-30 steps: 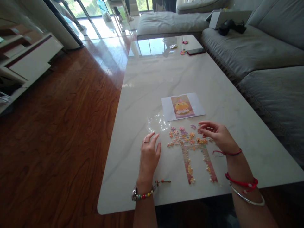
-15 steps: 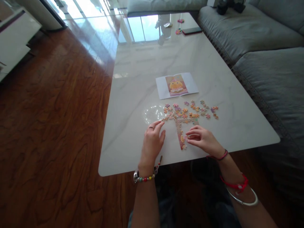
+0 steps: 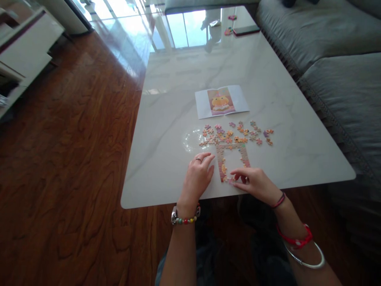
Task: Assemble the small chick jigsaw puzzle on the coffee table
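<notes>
A partly joined jigsaw frame point(image 3: 232, 159) lies near the front edge of the white marble table point(image 3: 178, 119). Several loose pastel pieces point(image 3: 235, 133) are scattered just beyond it. A printed reference picture point(image 3: 222, 101) of an orange figure lies farther back. My left hand point(image 3: 198, 176) rests flat on the table, fingers stretched, just left of the frame. My right hand point(image 3: 253, 182) pinches a small pink piece against the frame's lower left corner.
A grey sofa point(image 3: 327, 47) runs along the table's right side. A dark phone point(image 3: 246, 30) and small colourful bits sit at the table's far end. Glossy wooden floor point(image 3: 74, 139) lies to the left, with a white low cabinet point(image 3: 24, 47) at the upper left.
My right hand came back from the loose pieces to the frame's lower left corner, carrying a piece. My left hand stayed beside the frame. The camera tilted down and nearer.
</notes>
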